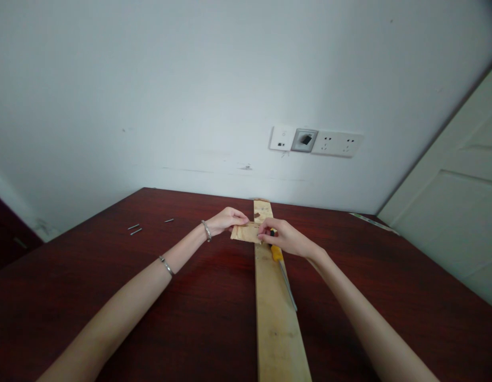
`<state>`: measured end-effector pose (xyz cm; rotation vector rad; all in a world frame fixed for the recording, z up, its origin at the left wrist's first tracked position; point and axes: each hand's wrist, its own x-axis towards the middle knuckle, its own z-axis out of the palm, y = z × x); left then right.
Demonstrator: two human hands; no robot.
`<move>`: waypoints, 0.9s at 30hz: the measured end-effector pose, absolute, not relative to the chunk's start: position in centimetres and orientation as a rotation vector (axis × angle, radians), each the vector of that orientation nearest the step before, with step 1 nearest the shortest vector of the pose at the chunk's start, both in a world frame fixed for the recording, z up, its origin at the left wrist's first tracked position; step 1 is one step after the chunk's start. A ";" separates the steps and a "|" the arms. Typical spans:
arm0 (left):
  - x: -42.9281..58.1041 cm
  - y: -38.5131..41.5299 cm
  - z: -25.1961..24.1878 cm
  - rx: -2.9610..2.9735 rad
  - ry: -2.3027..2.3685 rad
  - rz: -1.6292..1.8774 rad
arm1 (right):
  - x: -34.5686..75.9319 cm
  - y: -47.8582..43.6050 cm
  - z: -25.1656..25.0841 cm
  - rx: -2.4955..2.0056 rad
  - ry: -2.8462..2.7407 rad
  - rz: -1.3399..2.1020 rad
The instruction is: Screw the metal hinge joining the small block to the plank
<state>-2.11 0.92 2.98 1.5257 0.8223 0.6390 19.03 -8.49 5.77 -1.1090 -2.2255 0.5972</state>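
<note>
A long pale wooden plank (275,307) lies lengthwise on the dark red table. Across its far part, a small thin piece of wood (244,233) sticks out to the left. My left hand (226,220) pinches the far edge of this piece. My right hand (284,236) is closed at the piece's right end, above the plank, its thumb and fingertips pressed together; what is between them is too small to make out. Beneath the right hand, a screwdriver (276,253) with a yellow and black handle rests along the plank, its metal shaft pointing toward me.
Several loose nails (136,231) lie on the table (182,318) to the left. A flat pale strip (373,223) is near the back right edge. Behind the table rises a white wall with sockets (337,144); a white door (460,175) stands at right.
</note>
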 end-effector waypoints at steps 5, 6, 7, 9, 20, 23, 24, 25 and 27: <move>-2.0 0.9 2.9 1.607 0.803 0.678 | 19.1 -8.6 6.0 -1.126 -2.244 0.606; -2.0 0.9 2.9 1.626 0.797 0.681 | 19.1 -8.6 6.0 -1.127 -2.249 0.606; -2.0 0.9 2.9 1.642 0.791 0.682 | 19.1 -8.6 6.0 -1.127 -2.254 0.604; -2.0 1.0 2.9 1.663 0.780 0.679 | 19.2 -8.6 5.9 -1.125 -2.267 0.591; -1.8 0.8 3.0 1.693 0.785 0.665 | 19.4 -8.5 5.7 -1.148 -2.330 0.497; -1.7 0.7 3.1 1.709 0.781 0.668 | 19.4 -8.4 5.7 -1.137 -2.310 0.532; -1.7 0.7 3.1 1.713 0.777 0.671 | 19.5 -8.4 5.7 -1.128 -2.305 0.548; -1.6 0.7 3.1 1.717 0.773 0.674 | 19.5 -8.3 5.7 -1.119 -2.300 0.561; -1.6 0.7 3.2 1.719 0.772 0.679 | 19.5 -8.3 5.7 -1.111 -2.294 0.574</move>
